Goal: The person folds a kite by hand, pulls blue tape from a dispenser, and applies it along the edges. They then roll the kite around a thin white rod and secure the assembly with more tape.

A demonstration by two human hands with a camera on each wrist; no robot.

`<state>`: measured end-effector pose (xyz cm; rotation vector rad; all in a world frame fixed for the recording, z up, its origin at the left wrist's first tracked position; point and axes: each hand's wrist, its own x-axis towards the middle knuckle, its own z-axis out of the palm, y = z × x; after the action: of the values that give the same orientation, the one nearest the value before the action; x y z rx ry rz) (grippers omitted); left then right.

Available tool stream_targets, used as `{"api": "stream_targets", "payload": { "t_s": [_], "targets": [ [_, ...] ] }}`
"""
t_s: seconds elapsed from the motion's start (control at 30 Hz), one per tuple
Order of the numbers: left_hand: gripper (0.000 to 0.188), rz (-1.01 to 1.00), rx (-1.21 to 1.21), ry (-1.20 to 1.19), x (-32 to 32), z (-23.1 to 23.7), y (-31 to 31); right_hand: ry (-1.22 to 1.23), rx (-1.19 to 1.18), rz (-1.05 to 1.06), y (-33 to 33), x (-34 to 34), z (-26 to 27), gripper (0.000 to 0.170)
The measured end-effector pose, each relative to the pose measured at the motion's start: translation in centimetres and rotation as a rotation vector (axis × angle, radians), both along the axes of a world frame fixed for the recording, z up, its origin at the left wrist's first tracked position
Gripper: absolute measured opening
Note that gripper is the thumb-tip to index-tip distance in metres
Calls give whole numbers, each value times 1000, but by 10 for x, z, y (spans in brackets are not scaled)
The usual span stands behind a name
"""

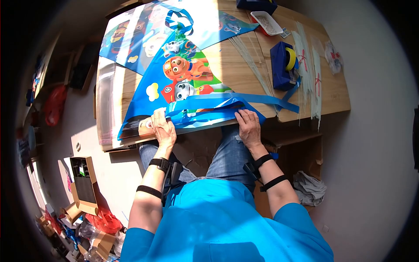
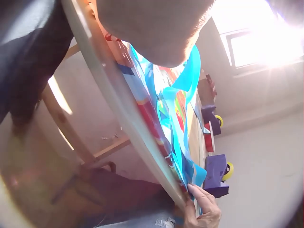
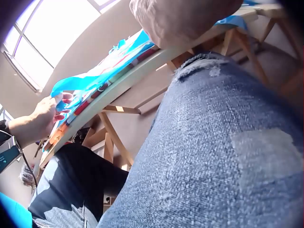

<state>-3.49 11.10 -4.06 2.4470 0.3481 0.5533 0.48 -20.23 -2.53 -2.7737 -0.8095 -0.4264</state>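
A triangular plastic kite (image 1: 144,102), blue and printed with cartoon dogs, lies on the wooden table with its long side along the near edge. Blue ribbon tails (image 1: 209,101) run across its lower part and past its right corner. My left hand (image 1: 164,130) pinches the folded blue film left of the middle; in the right wrist view its thumb and fingertips show around that film. Near the right corner, my right hand (image 1: 250,129) grips the same edge, thumb below and fingers on top in the left wrist view. A blue ribbon loop (image 1: 180,21) lies at the kite's tip.
More printed kite sheets (image 1: 115,49) lie behind at the left. Thin white sticks (image 1: 317,76), some tied with red, overhang the right side. A blue tape dispenser (image 1: 281,65) with yellow tape stands beside them, and a white tray (image 1: 268,24) sits farther back. An open carton (image 1: 297,150) is below.
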Motion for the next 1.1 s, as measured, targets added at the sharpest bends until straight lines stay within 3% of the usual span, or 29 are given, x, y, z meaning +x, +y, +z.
{"api": "stream_targets", "payload": {
  "t_s": [0.2, 0.27, 0.33, 0.43, 0.5, 0.53, 0.6, 0.77, 0.87, 0.93, 1.0, 1.1],
  "targets": [
    [53, 13, 169, 135, -6, 9, 14, 11, -49, 27, -2, -5, -1, 36],
    [56, 24, 106, 178, -9, 10, 18, -2, -96, 35, -4, -6, -5, 38],
    [64, 66, -120, 228, -10, 2, 23, -3, -79, 36, -4, -8, -5, 40],
    [61, 62, -233, 156, -11, -6, 27, 80, -43, -5, -3, -10, -4, 38],
    [59, 80, -77, -48, -10, -5, 25, 63, -23, -3, -1, -10, -5, 37],
    [59, 79, -78, -46, -11, 0, 24, 42, -6, -7, -2, -10, -5, 35],
    [56, 155, -316, 104, -12, 11, 24, 42, -14, -12, -3, -9, -7, 35],
    [51, 109, -173, 126, -15, 14, 32, 29, -42, -20, -2, -9, -6, 35],
    [38, 146, -171, 253, -16, 18, 33, 58, -38, -49, 5, -8, -2, 35],
    [39, 79, -109, 129, -16, 0, 40, 76, -63, -68, 8, -5, 4, 34],
    [46, 55, -81, 238, -19, -3, 42, 72, -51, -55, 10, -4, 6, 32],
    [48, 41, -149, 206, -19, -4, 41, 107, -80, -62, 13, -6, 10, 26]
  ]
}}
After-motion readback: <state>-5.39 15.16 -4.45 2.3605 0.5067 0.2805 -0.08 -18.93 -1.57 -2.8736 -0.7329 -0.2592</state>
